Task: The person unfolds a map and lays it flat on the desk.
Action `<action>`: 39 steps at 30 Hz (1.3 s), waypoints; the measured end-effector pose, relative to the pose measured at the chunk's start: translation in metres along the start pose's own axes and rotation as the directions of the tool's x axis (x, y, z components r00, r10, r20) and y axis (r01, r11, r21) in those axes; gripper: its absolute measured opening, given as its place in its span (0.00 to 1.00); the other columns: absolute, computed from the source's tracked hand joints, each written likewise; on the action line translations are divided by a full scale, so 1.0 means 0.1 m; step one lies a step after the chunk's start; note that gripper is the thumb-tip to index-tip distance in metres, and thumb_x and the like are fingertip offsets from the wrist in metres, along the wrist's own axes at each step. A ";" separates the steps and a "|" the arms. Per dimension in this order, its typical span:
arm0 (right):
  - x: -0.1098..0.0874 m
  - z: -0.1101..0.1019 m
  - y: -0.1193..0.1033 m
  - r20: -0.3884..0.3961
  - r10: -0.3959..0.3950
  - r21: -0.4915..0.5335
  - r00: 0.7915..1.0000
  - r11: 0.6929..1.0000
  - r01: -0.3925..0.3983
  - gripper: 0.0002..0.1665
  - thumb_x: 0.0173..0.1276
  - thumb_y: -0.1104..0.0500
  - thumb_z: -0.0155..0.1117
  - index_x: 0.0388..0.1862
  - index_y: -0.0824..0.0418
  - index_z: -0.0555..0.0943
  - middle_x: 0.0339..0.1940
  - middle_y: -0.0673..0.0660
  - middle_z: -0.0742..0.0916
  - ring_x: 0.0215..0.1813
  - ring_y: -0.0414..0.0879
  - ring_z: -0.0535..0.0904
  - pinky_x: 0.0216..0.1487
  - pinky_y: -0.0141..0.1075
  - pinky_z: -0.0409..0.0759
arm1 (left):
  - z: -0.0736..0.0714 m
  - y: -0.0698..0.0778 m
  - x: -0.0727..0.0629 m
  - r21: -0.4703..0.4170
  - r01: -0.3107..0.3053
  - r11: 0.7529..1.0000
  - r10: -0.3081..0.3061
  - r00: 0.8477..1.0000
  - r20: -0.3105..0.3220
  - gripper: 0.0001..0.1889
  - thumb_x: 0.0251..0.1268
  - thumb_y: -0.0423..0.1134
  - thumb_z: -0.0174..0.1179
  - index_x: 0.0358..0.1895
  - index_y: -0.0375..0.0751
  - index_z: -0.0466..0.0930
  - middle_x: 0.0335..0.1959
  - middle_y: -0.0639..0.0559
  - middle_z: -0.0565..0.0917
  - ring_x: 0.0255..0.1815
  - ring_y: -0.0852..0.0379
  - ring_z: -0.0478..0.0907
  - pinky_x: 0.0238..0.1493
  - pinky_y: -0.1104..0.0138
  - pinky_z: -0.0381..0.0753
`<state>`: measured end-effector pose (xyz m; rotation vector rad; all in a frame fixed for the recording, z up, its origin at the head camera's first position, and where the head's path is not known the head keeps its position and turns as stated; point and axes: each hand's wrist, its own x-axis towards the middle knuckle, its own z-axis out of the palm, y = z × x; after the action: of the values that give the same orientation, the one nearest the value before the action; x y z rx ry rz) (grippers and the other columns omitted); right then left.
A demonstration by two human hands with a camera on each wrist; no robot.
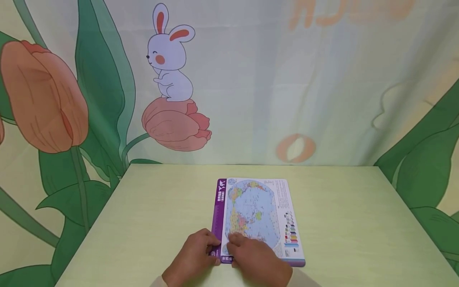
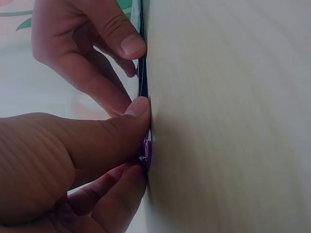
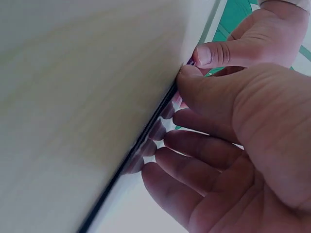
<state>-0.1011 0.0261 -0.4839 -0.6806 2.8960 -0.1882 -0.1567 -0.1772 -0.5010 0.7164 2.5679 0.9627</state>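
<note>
At near edge of map [image 1: 254, 211], left hand [image 1: 195, 253] pinching left corner, right hand [image 1: 261, 261] gripping just beside it, thumb touching edge, fingers lying over top. Map resting on table [image 1: 358, 223], stretching ahead of both hands, long axis seemingly pointing away from person (left hand sitting nearer purple strip [image 1: 217, 215]). Right wrist view showing dark edge [image 3: 104, 196], which head view isn't revealing. Beyond, printed curtain [image 1: 244, 91] hanging.
</note>
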 end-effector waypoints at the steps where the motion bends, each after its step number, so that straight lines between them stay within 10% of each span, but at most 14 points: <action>1: 0.00 -0.01 -0.01 0.012 0.003 -0.005 1.000 1.000 -0.003 0.21 0.76 0.46 0.68 0.64 0.48 0.83 0.76 0.46 0.80 0.75 0.47 0.79 0.65 0.48 0.86 | 0.00 0.00 0.00 0.002 0.002 1.000 -0.002 1.000 0.000 0.20 0.53 0.33 0.81 0.51 0.37 0.91 0.42 0.56 0.81 0.41 0.61 0.76 0.50 0.63 0.85; 14: -0.13 -0.03 -0.01 -0.027 -0.122 -0.214 0.992 0.970 0.114 0.19 0.82 0.55 0.58 0.68 0.55 0.79 0.73 0.52 0.82 0.75 0.46 0.79 0.56 0.40 0.90 | 0.00 -0.01 -0.01 0.076 -0.074 0.994 0.077 0.996 -0.035 0.19 0.49 0.35 0.83 0.47 0.37 0.92 0.42 0.56 0.83 0.42 0.61 0.79 0.52 0.61 0.86; 21: -0.22 -0.03 0.02 -0.012 -0.139 -0.246 0.990 0.960 0.131 0.28 0.81 0.43 0.58 0.71 0.56 0.77 0.74 0.53 0.82 0.74 0.48 0.79 0.49 0.38 0.91 | 0.02 -0.03 -0.01 0.091 -0.108 0.990 0.113 0.993 -0.043 0.19 0.48 0.35 0.83 0.46 0.36 0.92 0.42 0.56 0.83 0.42 0.60 0.80 0.52 0.61 0.86; 39: -0.54 -0.04 0.35 -0.061 -0.100 -0.249 0.993 0.965 0.082 0.26 0.78 0.54 0.61 0.71 0.60 0.77 0.71 0.57 0.84 0.71 0.54 0.82 0.47 0.40 0.91 | 0.00 0.03 0.00 0.052 -0.016 0.999 0.015 1.000 0.007 0.19 0.51 0.34 0.82 0.48 0.34 0.92 0.41 0.55 0.81 0.41 0.60 0.77 0.54 0.58 0.86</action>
<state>-0.0691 0.0824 -0.4790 -0.8652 2.9898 0.1420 -0.1556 -0.1755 -0.4994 0.7534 2.5940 0.8996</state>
